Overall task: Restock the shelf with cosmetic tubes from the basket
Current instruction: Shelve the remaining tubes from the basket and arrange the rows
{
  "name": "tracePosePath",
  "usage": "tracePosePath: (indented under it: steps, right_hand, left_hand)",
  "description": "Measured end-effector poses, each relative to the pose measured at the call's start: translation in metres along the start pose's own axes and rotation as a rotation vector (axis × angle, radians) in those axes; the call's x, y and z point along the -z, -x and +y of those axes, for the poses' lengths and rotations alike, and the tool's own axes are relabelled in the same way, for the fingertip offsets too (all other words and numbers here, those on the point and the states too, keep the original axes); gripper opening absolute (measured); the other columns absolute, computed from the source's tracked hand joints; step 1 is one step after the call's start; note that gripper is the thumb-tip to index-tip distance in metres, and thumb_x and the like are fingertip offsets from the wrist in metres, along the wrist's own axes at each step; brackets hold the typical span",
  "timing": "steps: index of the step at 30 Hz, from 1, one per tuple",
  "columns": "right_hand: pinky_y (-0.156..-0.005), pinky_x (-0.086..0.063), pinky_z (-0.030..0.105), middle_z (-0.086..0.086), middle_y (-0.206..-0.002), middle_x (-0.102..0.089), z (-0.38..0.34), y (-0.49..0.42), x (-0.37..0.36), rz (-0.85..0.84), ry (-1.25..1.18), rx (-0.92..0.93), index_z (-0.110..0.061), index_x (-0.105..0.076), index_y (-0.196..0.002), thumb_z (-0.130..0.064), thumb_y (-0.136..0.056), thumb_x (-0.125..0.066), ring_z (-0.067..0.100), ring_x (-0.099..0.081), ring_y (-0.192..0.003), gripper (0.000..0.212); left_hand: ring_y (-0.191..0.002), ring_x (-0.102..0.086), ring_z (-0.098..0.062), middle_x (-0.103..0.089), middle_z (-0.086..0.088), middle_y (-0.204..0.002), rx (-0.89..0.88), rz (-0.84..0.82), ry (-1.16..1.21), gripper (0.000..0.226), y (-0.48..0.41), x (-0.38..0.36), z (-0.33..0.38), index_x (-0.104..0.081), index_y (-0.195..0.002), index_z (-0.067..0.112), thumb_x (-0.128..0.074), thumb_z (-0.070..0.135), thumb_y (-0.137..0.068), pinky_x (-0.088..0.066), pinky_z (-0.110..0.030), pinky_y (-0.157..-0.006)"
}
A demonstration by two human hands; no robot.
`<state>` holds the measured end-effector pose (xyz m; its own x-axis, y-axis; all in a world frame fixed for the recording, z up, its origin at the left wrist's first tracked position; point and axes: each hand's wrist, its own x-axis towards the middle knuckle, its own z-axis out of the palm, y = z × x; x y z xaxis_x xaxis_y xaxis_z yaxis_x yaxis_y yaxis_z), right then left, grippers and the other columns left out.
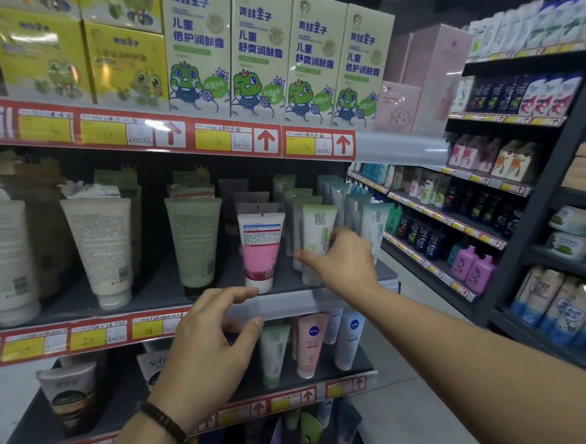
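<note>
cosmetic tube (318, 237), white and green, stands upright at the right end of the middle shelf (156, 296), long axis vertical, crimped end up and cap down. nearest, the left hand (209, 340), a beaded bracelet (166, 423) on its wrist, hovers before the shelf edge, fingers spread and loosely curled, holding nothing. farther in, the right hand (344, 259) grips the tube with thumb and fingers, covering part of its lower half. left of it, three front tubes read clearly: pink-and-white tube (260, 250), pale green tube (194, 240), cream tube (101, 244); those further left are blurred. three dark tubes (251, 200) file behind the pink one. above, four pale frog boxes (257, 51) stand side by side.
</note>
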<state>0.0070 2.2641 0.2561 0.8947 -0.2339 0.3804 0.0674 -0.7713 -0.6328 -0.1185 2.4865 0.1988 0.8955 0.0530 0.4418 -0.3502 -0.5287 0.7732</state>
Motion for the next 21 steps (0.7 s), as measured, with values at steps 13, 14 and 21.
tracePosePath:
  steps: [13,14,21]
  right_hand:
    - [-0.08,-0.049,0.031,-0.008,-0.095,-0.066,-0.015,0.052,-0.004,0.021,-0.173,0.153,-0.024,-0.064,-0.11,-0.029,-0.1,-0.074,0.012,-0.064,-0.088,0.015]
    - [-0.082,-0.051,0.031,-0.01,-0.093,-0.067,-0.02,0.052,-0.007,-0.006,-0.177,0.156,-0.023,-0.068,-0.115,-0.028,-0.101,-0.071,0.011,-0.066,-0.088,0.015]
    - [-0.089,-0.06,0.04,0.002,-0.102,-0.074,-0.041,0.047,-0.024,-0.158,-0.158,0.101,-0.017,-0.065,-0.139,-0.027,-0.104,-0.064,0.025,-0.071,-0.096,0.036]
  left_hand:
    - [-0.117,-0.057,0.014,-0.05,0.029,-0.146,-0.011,0.044,-0.041,0.066,-0.01,-0.01,-0.015,-0.048,-0.156,0.048,-0.08,0.031,-0.1,-0.052,-0.012,-0.097]
    - [-0.126,-0.054,0.011,-0.051,0.023,-0.151,0.014,0.077,-0.048,0.067,-0.014,-0.012,-0.017,-0.049,-0.16,0.04,-0.079,0.031,-0.101,-0.051,-0.021,-0.111]
    - [-0.152,-0.053,-0.017,-0.057,0.003,-0.164,0.069,0.168,0.001,0.075,-0.051,-0.033,-0.007,-0.042,-0.17,0.026,-0.075,0.033,-0.103,-0.046,-0.043,-0.127]
